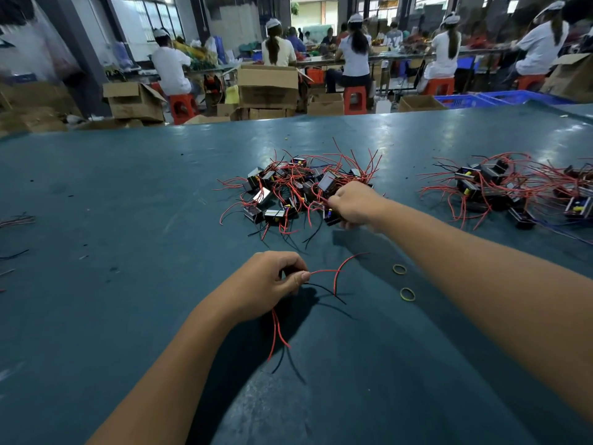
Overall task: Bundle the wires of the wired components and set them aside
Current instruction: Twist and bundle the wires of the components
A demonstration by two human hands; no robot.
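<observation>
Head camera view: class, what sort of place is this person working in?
Probably a factory assembly hall: a pile of wired components lies on a long green table, and capped workers sit on stools among cardboard boxes.

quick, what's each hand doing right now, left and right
Left hand: closed, pinching red and black wires.
Right hand: closed on a small black component at the pile's edge.
</observation>
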